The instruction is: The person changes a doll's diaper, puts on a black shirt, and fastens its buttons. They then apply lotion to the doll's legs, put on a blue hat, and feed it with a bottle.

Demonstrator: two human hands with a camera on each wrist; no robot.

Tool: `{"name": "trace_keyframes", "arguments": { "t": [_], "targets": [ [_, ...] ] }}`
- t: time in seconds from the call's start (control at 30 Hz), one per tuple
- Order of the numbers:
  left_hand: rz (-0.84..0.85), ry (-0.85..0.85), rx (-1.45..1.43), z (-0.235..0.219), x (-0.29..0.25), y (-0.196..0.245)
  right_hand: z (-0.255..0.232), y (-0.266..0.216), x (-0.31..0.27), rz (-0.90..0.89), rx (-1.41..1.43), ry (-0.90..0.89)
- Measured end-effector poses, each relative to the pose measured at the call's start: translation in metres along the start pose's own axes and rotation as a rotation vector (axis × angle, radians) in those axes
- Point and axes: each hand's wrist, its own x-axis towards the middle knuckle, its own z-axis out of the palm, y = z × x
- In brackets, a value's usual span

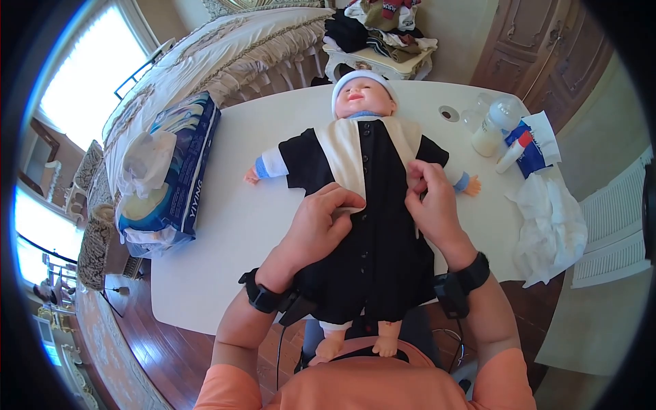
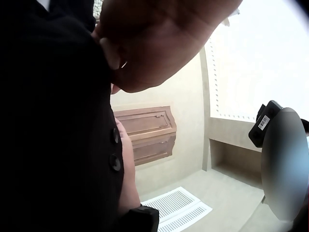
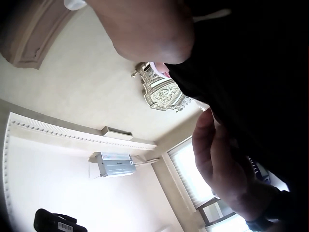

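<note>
A baby doll lies on its back on the white table, feet toward the person, in a white cap with blue trim. It wears a black buttoned garment with a long cream collar down both sides of the chest. My left hand pinches the pointed lower end of the collar panel on the left, beside the button row. On the other side my right hand, fingers curled, pinches the other collar panel near its lower end. Dark buttons show close up in the left wrist view.
A blue diaper pack with white items on it stands at the table's left. At the right are a baby bottle, a red-capped white tube, a blue packet and a crumpled white cloth.
</note>
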Motion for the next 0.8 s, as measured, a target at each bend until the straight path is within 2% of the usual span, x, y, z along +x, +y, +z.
{"name": "trace_keyframes", "arguments": {
  "t": [0.07, 0.2, 0.27, 0.4, 0.47, 0.57, 0.67, 0.8],
  "targets": [
    [-0.016, 0.004, -0.039, 0.002, -0.002, 0.002, -0.004, -0.014, -0.002, -0.001, -0.152, 0.119],
    [-0.020, 0.031, -0.150, 0.014, -0.009, 0.001, 0.001, 0.006, -0.008, -0.119, -0.222, 0.120],
    [-0.009, 0.067, -0.144, 0.019, -0.011, -0.001, 0.000, 0.010, -0.010, -0.032, -0.195, -0.008],
    [0.055, 0.174, -0.132, 0.027, -0.014, -0.009, -0.018, -0.004, -0.003, 0.070, -0.205, -0.071],
    [0.053, 0.196, -0.121, 0.030, -0.016, -0.009, -0.024, -0.015, 0.003, -0.111, -0.199, 0.127],
    [0.059, 0.229, -0.111, 0.034, -0.017, -0.010, -0.027, -0.025, 0.004, -0.187, -0.212, 0.218],
    [0.065, 0.252, -0.112, 0.036, -0.017, -0.010, -0.024, -0.041, -0.001, -0.257, -0.209, 0.180],
    [0.060, 0.249, -0.099, 0.035, -0.018, -0.009, -0.010, -0.054, -0.021, -0.206, -0.183, 0.019]
  ]
}}
